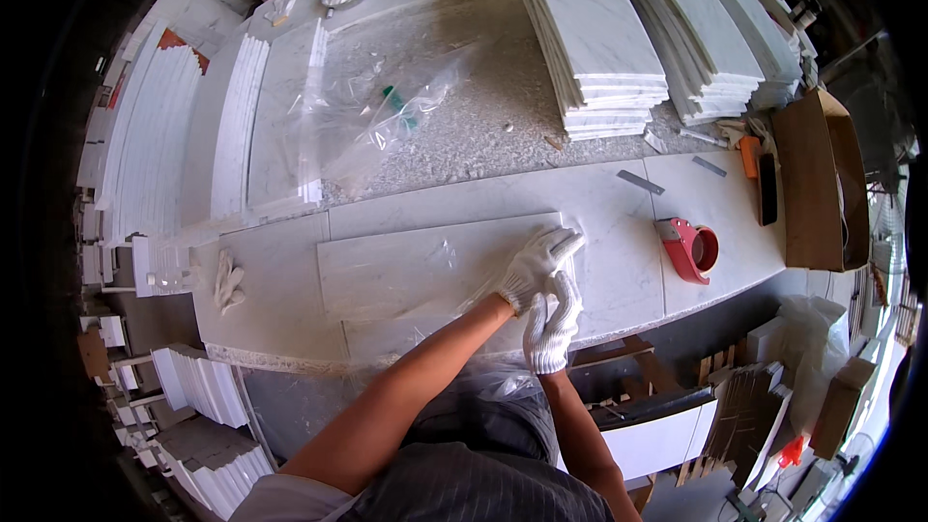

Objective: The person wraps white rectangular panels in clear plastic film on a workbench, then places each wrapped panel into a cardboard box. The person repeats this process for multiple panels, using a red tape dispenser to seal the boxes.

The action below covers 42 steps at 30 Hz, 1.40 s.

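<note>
A white marble slab (382,275) lies lengthwise on the worktable, with clear plastic film (447,251) over it and past its right end. My left hand (541,261), in a white knit glove, rests at that right end with its fingers stretched out over the film. Just below it is my right hand (553,325), gloved the same way, its fingers extended upward and its thumb apart, close to the slab's right near corner. Neither hand visibly holds anything. The slab's near edge is partly hidden by my left forearm.
A red tape dispenser (684,249) stands to the right, near a metal ruler (640,182), a black phone-like object (767,189) and a cardboard box (810,184). Marble stacks (604,39) rise behind. Crumpled clear plastic (372,126) lies at the back, and a spare glove (228,282) at left.
</note>
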Tool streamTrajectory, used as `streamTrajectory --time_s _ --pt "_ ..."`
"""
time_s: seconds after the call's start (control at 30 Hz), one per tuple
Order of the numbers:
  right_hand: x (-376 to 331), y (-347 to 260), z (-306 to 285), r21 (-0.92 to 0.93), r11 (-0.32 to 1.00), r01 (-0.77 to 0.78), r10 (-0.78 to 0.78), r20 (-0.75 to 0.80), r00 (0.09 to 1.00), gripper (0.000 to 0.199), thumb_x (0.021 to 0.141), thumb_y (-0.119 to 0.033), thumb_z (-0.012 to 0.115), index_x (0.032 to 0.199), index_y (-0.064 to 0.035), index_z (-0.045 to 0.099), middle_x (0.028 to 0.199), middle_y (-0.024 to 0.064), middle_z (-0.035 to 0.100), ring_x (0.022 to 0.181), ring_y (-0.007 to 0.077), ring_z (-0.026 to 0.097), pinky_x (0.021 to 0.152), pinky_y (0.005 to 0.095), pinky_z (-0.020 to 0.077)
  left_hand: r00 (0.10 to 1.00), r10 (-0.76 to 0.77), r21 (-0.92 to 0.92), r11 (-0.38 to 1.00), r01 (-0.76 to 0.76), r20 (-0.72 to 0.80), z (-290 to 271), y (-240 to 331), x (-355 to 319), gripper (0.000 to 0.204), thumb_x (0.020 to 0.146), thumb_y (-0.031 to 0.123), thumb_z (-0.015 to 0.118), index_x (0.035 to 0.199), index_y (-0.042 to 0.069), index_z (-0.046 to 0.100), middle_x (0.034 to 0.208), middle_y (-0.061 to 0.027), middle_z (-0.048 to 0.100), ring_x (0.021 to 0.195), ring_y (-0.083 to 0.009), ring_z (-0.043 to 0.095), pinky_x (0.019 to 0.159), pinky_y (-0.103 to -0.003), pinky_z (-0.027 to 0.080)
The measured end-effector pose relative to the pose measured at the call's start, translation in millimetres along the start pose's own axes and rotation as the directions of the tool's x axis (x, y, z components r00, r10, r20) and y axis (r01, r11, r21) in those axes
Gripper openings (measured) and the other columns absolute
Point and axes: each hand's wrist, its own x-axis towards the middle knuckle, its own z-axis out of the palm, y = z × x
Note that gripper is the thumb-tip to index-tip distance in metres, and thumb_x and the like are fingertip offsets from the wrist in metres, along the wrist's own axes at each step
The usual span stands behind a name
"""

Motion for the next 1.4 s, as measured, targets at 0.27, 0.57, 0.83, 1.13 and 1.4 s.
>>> streamTrajectory --time_s 0.27,0.57,0.83,1.13,1.4 --pt "35 35 9 -0.561 0.794 0.235 -0.05 0.326 0.944 0.047 0.098 -0.034 0.054 0.138 -0.0104 0.058 0.151 0.0147 0.048 0.136 0.0364 0.046 0.117 0.0513 0.0282 0.997 0.002 0.689 0.723 -0.053 0.074 -109 -99 -94 0.044 0.099 0.036 0.055 0.137 0.014 0.055 0.143 -0.0104 0.05 0.134 -0.0262 0.046 0.119 -0.046 0.031" --pt "32 36 16 -0.549 0.804 0.227 -0.036 0.338 0.941 0.049 0.097 -0.031 0.056 0.14 -0.0076 0.057 0.15 0.018 0.048 0.139 0.0373 0.042 0.12 0.051 0.0246 0.404 -0.486 0.206 0.409 0.889 -0.775 -221 -109 -272 0.064 0.089 0.049 0.068 0.135 0.007 0.053 0.137 -0.0193 0.052 0.12 -0.0384 0.053 0.099 -0.049 0.045" --pt "31 35 15 -0.563 0.784 0.26 -0.047 0.365 0.93 0.05 0.099 -0.027 0.052 0.144 -0.0066 0.052 0.153 0.018 0.044 0.143 0.0372 0.038 0.121 0.049 0.0228 0.569 -0.564 0.367 0.438 0.82 -0.598 -135 26 -285 0.074 0.075 0.049 0.078 0.133 0.009 0.054 0.136 -0.0177 0.051 0.125 -0.0398 0.049 0.106 -0.056 0.04" --pt "32 35 19 -0.574 0.764 0.294 -0.071 0.378 0.923 0.048 0.101 -0.028 0.05 0.144 -0.0076 0.053 0.151 0.018 0.047 0.141 0.0368 0.041 0.12 0.0479 0.0258 0.883 0.033 0.229 0.96 -0.157 0.468 -79 4 -303 0.029 0.092 0.016 0.055 0.119 0.01 0.062 0.128 -0.0106 0.059 0.123 -0.0276 0.056 0.109 -0.044 0.044" --pt "27 41 17 -0.582 0.77 0.262 -0.027 0.38 0.924 0.049 0.103 -0.031 0.046 0.146 -0.0087 0.052 0.153 0.0159 0.045 0.143 0.0364 0.038 0.12 0.0472 0.0242 0.641 -0.728 0.596 0.634 0.493 0.243 -146 10 -353 0.018 0.087 0.024 0.064 0.096 0.011 0.071 0.089 -0.0121 0.07 0.086 -0.0306 0.07 0.078 -0.045 0.054"
